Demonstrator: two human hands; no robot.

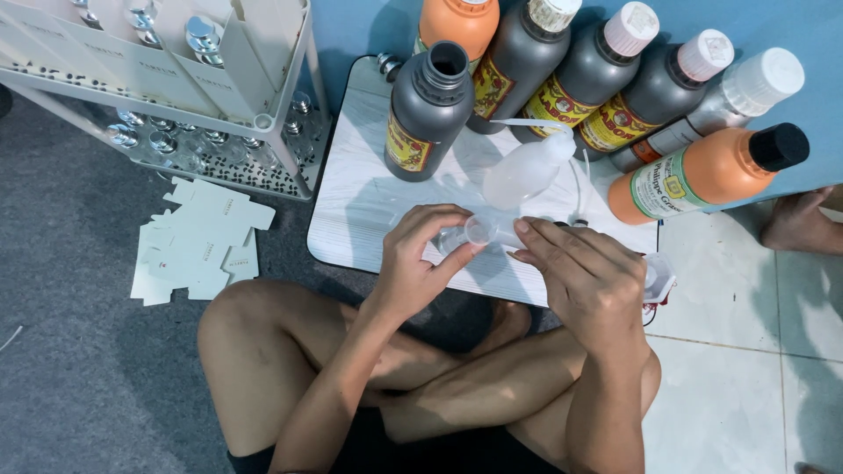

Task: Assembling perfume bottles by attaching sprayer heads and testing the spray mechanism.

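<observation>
Both the left hand (420, 263) and right hand (587, 279) pinched the small clear plastic vial (479, 233) by its sides; it looked light, slick and easily squeezed.

I see a small clear glass bottle (479, 231) lying tilted on its side just above the near edge of the white board, its round open mouth facing me. Just beyond it, touching or nearly so, a translucent white plastic squeeze bottle (527, 168) leans, its thin nozzle pointing left.
</observation>
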